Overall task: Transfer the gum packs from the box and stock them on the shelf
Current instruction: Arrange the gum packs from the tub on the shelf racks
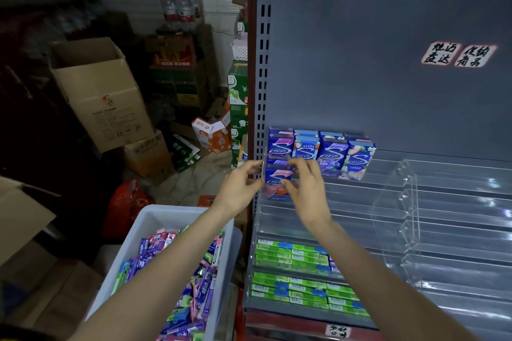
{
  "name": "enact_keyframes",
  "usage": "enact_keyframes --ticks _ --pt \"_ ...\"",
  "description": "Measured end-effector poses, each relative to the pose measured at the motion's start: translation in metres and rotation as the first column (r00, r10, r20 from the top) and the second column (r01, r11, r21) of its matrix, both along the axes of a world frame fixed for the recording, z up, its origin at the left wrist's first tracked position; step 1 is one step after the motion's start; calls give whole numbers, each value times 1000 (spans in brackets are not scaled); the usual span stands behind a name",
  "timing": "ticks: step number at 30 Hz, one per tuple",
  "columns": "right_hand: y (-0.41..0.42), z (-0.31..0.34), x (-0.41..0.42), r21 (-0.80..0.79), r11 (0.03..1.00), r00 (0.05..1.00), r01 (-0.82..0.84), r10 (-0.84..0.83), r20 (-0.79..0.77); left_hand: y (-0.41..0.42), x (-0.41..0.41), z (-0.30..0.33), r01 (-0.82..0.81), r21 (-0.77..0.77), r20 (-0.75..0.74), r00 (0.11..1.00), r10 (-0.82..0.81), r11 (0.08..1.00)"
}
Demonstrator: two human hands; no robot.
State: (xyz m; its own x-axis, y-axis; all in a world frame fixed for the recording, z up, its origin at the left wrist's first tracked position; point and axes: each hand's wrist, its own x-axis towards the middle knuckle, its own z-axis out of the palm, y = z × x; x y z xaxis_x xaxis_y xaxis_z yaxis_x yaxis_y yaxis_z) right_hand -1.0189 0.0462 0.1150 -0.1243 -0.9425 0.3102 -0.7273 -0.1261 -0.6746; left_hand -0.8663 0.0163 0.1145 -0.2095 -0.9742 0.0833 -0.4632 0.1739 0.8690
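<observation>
A purple gum pack [278, 174] stands in the second tier of the clear acrylic rack [393, 202], at its left end. My right hand [306, 191] pinches this pack from the right, fingers curled on its top and side. My left hand [242, 185] pinches the rack's left edge beside the pack. Above it, a row of several purple and blue gum packs [321, 153] fills the top tier. Green gum packs [299, 274] lie in the lowest tiers. The white box [155, 218] at lower left holds several loose gum packs [191, 293].
The grey shelf back panel [388, 63] carries two handwritten labels [458, 55]. Cardboard cartons [99, 94] and drink crates crowd the floor at left. A red bag [126, 205] lies behind the white box. The rack's middle and right tiers hold nothing.
</observation>
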Motion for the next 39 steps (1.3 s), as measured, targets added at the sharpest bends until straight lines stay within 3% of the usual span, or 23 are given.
enact_keyframes --ticks 8,11,14,19,24,28,34,39 --pt "12 4 -4 -84 996 996 -24 16 -86 24 1 7 -122 -152 69 989 133 981" --pt "19 10 13 -113 989 995 -98 96 -30 34 15 7 -112 -186 86 988 130 976" --pt "21 9 43 -19 974 973 -227 227 33 40 46 -3 -126 -175 127 981 149 977" --pt "16 -30 113 237 913 940 -333 342 3 38 129 -44 -156 -64 252 953 168 986" --pt "10 -91 174 440 863 969 -248 228 98 25 207 -92 -142 115 334 938 96 983" --pt "4 -132 201 546 829 992 -120 85 89 11 235 -128 -10 214 385 920 -75 977" --pt "-16 -187 215 719 692 982 -57 171 -86 -6 254 -186 158 327 466 831 -305 932" --pt "-31 -211 219 744 667 884 24 333 -328 -12 265 -210 228 227 569 758 -319 947"
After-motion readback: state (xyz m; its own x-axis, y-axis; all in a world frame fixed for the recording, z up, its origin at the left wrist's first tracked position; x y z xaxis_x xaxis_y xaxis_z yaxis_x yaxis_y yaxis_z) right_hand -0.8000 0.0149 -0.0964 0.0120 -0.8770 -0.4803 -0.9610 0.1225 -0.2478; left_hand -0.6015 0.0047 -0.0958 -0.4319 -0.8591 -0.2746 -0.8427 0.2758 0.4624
